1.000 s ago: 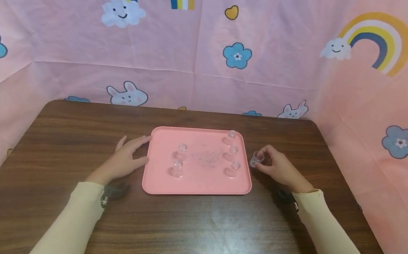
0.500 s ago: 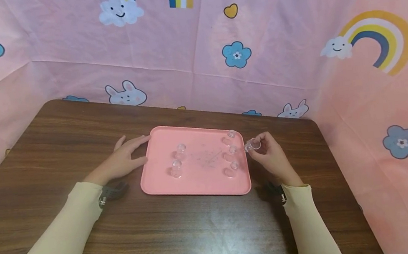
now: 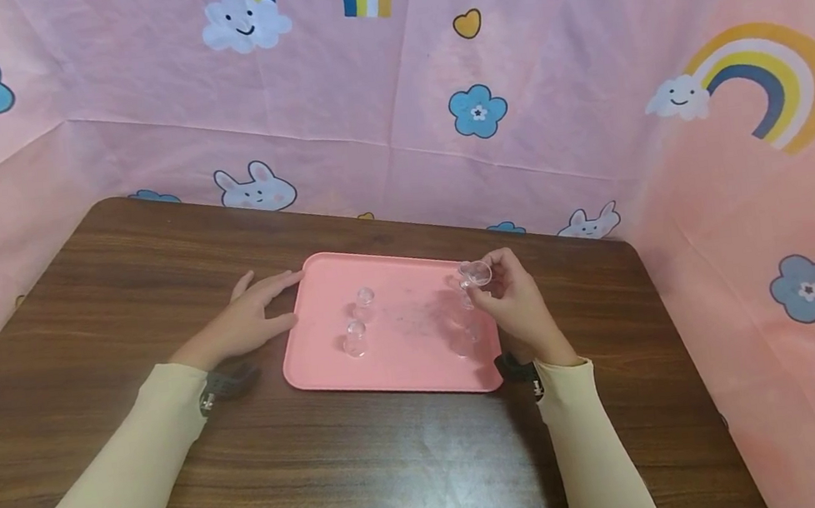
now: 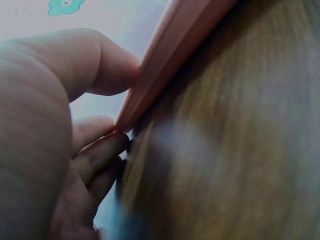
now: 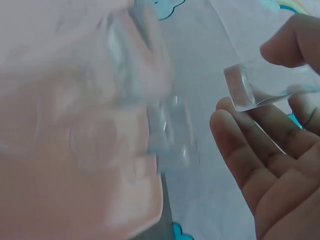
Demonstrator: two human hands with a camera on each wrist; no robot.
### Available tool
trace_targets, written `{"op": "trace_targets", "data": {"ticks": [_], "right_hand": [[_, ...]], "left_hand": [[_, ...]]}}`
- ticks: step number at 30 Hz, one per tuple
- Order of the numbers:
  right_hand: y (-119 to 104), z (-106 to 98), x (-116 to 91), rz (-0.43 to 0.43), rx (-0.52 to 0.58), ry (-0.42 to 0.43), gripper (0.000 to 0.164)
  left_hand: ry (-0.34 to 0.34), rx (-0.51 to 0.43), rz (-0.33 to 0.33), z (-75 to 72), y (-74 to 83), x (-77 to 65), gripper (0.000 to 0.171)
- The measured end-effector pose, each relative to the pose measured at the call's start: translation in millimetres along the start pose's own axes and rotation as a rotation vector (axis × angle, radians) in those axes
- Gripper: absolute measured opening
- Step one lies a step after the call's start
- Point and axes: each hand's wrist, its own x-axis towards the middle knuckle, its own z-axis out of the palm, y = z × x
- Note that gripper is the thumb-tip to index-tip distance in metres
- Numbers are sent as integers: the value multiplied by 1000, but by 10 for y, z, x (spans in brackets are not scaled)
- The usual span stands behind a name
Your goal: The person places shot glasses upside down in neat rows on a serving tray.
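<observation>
My right hand (image 3: 522, 304) pinches a small clear shot glass (image 3: 478, 273) between thumb and fingers, tilted, above the right side of the pink tray (image 3: 406, 371). In the right wrist view, the thick base of this shot glass (image 5: 239, 87) points left, toward other clear glasses (image 5: 175, 132) on the tray. A row of similar glasses (image 3: 472, 333) stands along the tray's right edge, partly behind the hand and the held glass. Two more glasses (image 3: 355, 339) stand on the left half. My left hand (image 3: 241, 319) rests with fingers extended, thumb and fingertips touching the tray's left rim (image 4: 150, 75).
The tray lies on a dark brown wooden table (image 3: 313, 483). Behind and to the right hangs a pink cloth (image 3: 328, 87) printed with rainbows, flowers and rabbits. Each wrist wears a dark band (image 3: 219, 386).
My right hand has lifted the shot glass from the table right of the tray and carried it left and back, over the tray's right side. The left hand has stayed at the rim.
</observation>
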Motion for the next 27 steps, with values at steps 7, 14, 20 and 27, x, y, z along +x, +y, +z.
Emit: {"op": "trace_targets", "data": {"ticks": [7, 14, 20, 27], "right_hand": [[-101, 150, 72, -98, 41, 7, 31], [-262, 285, 145, -151, 36, 14, 29], [-434, 407, 178, -202, -4, 4, 28], [-503, 451, 196, -277, -53, -24, 29]], "left_hand": [[-11, -19, -3, -5, 14, -4, 65], [-4, -11, -3, 2, 5, -6, 65], [-4, -10, -1, -4, 10, -7, 64], [-4, -19, -5, -6, 6, -3, 64]]}}
